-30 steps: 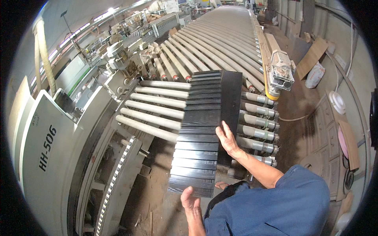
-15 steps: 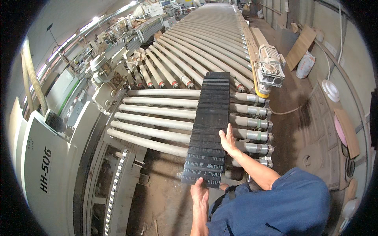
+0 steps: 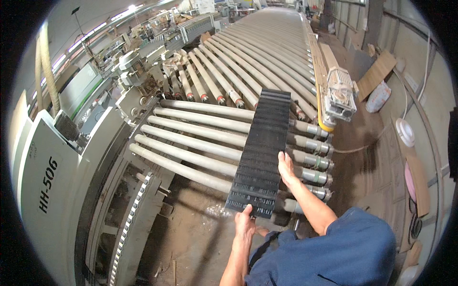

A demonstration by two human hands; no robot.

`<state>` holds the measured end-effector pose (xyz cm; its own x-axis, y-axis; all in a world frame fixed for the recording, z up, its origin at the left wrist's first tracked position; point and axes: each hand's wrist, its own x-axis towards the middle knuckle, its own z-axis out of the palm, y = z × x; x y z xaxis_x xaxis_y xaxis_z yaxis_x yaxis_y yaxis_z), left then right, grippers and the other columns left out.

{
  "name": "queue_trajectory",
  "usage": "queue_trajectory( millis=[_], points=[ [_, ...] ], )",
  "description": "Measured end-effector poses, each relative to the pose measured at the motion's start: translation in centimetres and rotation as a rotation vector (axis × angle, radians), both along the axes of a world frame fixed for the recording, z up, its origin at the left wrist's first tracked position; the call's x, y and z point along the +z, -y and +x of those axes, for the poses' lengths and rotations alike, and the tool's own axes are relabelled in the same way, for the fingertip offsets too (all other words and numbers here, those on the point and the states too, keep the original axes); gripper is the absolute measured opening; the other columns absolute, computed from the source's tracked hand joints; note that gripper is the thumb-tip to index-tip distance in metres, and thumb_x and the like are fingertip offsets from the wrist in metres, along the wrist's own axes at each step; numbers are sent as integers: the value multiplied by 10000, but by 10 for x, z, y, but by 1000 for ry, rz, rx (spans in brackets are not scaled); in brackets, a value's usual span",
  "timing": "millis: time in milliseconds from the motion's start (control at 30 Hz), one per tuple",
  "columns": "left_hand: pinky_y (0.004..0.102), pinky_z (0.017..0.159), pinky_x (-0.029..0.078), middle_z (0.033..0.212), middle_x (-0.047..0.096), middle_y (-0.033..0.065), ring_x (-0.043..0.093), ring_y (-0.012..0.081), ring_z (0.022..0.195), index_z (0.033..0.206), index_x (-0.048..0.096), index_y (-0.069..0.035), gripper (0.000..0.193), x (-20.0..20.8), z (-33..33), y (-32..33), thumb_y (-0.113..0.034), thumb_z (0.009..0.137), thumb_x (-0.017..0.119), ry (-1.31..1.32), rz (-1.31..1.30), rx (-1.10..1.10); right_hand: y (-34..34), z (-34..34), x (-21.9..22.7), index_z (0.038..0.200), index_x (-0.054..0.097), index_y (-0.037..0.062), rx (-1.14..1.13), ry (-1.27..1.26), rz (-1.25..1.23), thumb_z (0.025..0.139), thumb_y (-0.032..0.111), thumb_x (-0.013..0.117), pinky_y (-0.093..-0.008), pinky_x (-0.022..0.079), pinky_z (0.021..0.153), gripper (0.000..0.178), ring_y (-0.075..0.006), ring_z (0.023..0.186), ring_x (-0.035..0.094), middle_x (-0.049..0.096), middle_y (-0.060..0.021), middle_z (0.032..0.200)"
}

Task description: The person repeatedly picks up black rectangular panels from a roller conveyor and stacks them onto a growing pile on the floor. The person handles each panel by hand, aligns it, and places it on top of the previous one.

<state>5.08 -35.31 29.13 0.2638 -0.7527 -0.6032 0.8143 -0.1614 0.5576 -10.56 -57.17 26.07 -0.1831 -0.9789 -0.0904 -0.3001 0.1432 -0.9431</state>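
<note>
A long row of black strips or slats [image 3: 265, 138], packed side by side, lies across the pale rollers [image 3: 200, 136] of a conveyor. Pale printed marks run along the strips at its near end, which sticks out toward me past the front rollers. My left hand [image 3: 244, 222] grips that near end, thumb on top and fingers hidden underneath. Against the row's right edge rests my right hand [image 3: 286, 169], its fingers stretched forward along the side. I cannot tell whether the strips are joined.
To the left stands a white machine [image 3: 47, 167] with a toothed track [image 3: 125, 238] beside it. A motor [image 3: 339, 88] sits on the right conveyor rail. Angled rollers lead far ahead. A leaning board [image 3: 377, 75] and a white sack [image 3: 379, 97] are by the right wall.
The view has shifted, so the scene sits differently. The strips look more evenly lined up. My right hand has flattened against their right edge, while my left keeps its hold at the near end.
</note>
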Motion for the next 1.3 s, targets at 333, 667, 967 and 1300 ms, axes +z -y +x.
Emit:
queue_trajectory(
  millis=[333,667,967,1300],
  points=[
    [401,748,469,1023,689,121,608,244,849,1159,634,54,449,-2,8,-9,-275,864,714,207,77,-85,5,10,-26,1233,558,-70,72,33,-93,1023,502,370,-407,412,1000,638,-268,1142,542,596,-180,1266],
    [359,821,570,1126,675,114,668,207,973,1207,577,-74,353,-87,70,-152,-314,954,629,-98,-38,261,38,-9,-8,1501,290,-10,74,-149,-345,983,543,463,-434,286,1144,777,-359,1391,362,323,-233,1533],
    [403,874,527,1102,680,103,658,223,991,1199,581,-66,300,-198,8,-345,-275,985,557,-169,400,766,-49,180,63,1446,374,-49,681,-131,-745,1006,303,532,-402,245,1172,585,-312,1406,347,391,-211,1497],
    [364,905,484,1119,664,130,630,234,1030,1192,599,-7,451,-311,-194,-447,-391,959,550,-388,652,985,-227,316,79,1435,411,-20,1487,78,-553,965,260,601,-364,243,1175,579,-273,1402,363,413,-171,1495]
  ],
)
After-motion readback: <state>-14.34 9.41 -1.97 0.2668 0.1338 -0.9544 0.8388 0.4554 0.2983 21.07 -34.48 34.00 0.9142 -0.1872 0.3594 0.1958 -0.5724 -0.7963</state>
